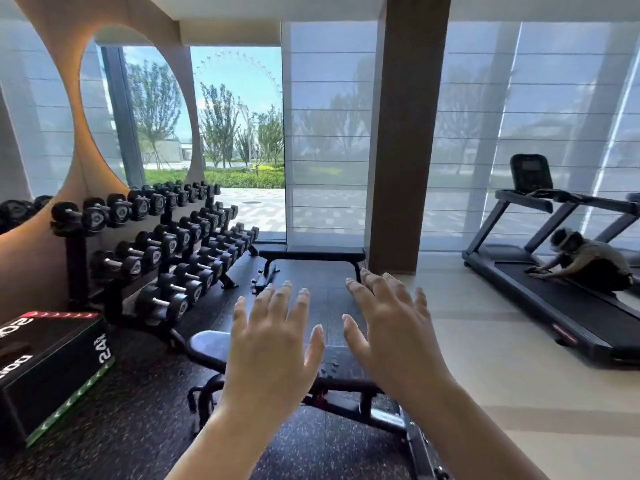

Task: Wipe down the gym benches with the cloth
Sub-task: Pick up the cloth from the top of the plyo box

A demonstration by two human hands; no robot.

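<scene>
Black plyo box (52,375) — "24" on one face, "20" inverted on top, other lettering illegible

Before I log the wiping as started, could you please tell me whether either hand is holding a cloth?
No, the left hand and the right hand are both spread open with straight fingers, and neither holds anything.

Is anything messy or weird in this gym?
Nothing looks broken or tipped. Two odd bits: the left hand and right hand are spread open with no cloth in sight, and a person crouches on the treadmill belt instead of standing.
</scene>
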